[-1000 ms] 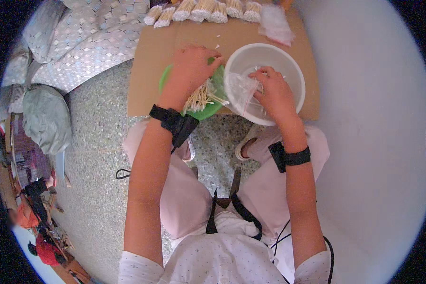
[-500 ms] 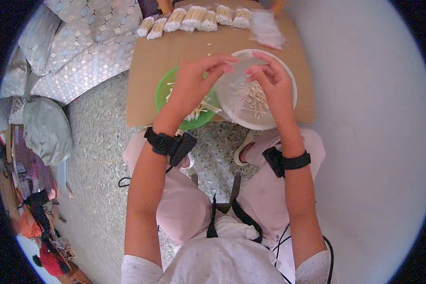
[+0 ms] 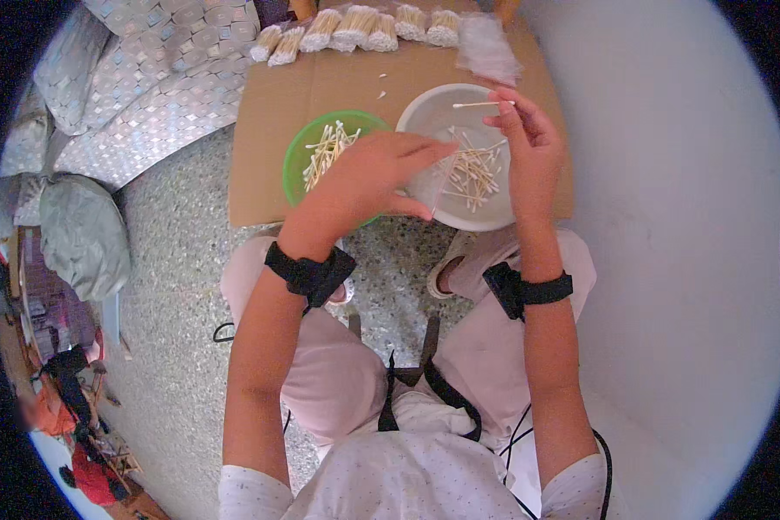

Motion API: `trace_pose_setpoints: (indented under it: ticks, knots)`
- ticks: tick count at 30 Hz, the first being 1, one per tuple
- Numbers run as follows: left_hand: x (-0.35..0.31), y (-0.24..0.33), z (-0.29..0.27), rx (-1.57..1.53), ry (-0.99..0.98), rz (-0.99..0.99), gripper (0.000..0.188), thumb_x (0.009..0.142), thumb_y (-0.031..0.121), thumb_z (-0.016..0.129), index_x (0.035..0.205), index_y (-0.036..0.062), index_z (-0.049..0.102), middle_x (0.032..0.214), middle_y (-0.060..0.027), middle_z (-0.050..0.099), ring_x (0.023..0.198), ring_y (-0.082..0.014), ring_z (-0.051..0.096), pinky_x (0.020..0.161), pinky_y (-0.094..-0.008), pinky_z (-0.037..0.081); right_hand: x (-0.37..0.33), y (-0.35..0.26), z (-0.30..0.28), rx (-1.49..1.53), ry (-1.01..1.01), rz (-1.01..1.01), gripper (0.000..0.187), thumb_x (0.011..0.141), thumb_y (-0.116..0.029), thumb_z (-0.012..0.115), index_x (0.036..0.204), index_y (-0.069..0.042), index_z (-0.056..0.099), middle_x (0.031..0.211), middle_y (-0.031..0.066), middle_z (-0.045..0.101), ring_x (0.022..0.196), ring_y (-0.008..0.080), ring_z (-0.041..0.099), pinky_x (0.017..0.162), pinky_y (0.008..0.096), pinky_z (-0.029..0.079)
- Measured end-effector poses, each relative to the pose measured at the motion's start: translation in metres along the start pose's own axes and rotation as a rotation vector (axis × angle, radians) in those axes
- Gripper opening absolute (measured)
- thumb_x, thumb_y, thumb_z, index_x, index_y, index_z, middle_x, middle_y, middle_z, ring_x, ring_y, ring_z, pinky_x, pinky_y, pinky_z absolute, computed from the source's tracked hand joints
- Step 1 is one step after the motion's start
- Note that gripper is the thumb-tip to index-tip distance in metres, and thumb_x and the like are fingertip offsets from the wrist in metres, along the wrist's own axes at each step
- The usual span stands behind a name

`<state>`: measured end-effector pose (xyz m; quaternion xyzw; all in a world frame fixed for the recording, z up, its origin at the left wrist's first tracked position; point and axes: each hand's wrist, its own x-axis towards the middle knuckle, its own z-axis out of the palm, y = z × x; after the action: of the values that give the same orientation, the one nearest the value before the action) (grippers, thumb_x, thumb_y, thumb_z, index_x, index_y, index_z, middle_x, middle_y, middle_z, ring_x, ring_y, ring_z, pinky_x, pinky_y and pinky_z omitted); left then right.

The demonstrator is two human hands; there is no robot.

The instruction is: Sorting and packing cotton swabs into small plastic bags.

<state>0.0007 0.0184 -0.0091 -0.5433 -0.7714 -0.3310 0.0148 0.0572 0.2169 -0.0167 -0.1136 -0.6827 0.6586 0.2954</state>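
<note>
The right hand [image 3: 536, 156] pinches one swab [image 3: 477, 105], slim and pale with a white tip, above the white bowl [image 3: 420, 108]; its other end is hard to make out. The left hand [image 3: 368, 178] spreads thumb from fingers at a clear bag [image 3: 436, 182]; whether it grips it, I cannot tell. It hides part of the green bowl [image 3: 295, 156].

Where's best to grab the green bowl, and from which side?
Grip the green bowl by its left rim, probably coming from the left: the edge is exposed there, beside cardboard. The left hand covers its near right part, and the white bowl sits close on the right.
</note>
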Motion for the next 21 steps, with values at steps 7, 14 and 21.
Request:
trace_pose_setpoints:
  ticks: [7,14,21]
  knots:
    - [-0.003,-0.002,0.004,0.043,0.054,-0.161,0.053,0.077,0.033,0.069,0.124,0.0142,0.056,0.115,-0.0100,0.062,0.104,-0.0296,0.058,0.091,-0.0395,0.044,-0.002,-0.005,0.001,-0.033,0.045,-0.051,0.025,0.088,-0.013,0.061,0.110,-0.001,0.063,0.097,0.0088,0.067,0.075,0.0128,0.062,0.070,0.0238,0.050]
    - [0.001,-0.002,0.004,-0.076,0.394,-0.200,0.053,0.073,0.032,0.073,0.119,0.0105,0.060,0.109,-0.0132,0.064,0.094,-0.0314,0.062,0.081,-0.0383,0.048,-0.013,-0.013,0.010,0.206,-0.135,-0.006,0.020,0.084,-0.006,0.066,0.102,-0.001,0.059,0.092,0.0087,0.067,0.079,0.0139,0.064,0.071,0.0234,0.051]
    - [0.004,0.005,-0.001,0.096,0.388,-0.149,0.050,0.072,0.034,0.073,0.118,0.0146,0.062,0.110,-0.0078,0.065,0.109,-0.0229,0.056,0.090,-0.0380,0.039,-0.017,-0.001,0.015,-0.029,-0.446,0.036,0.013,0.087,-0.012,0.062,0.094,-0.003,0.066,0.092,0.0055,0.067,0.084,0.0154,0.063,0.076,0.0276,0.050]
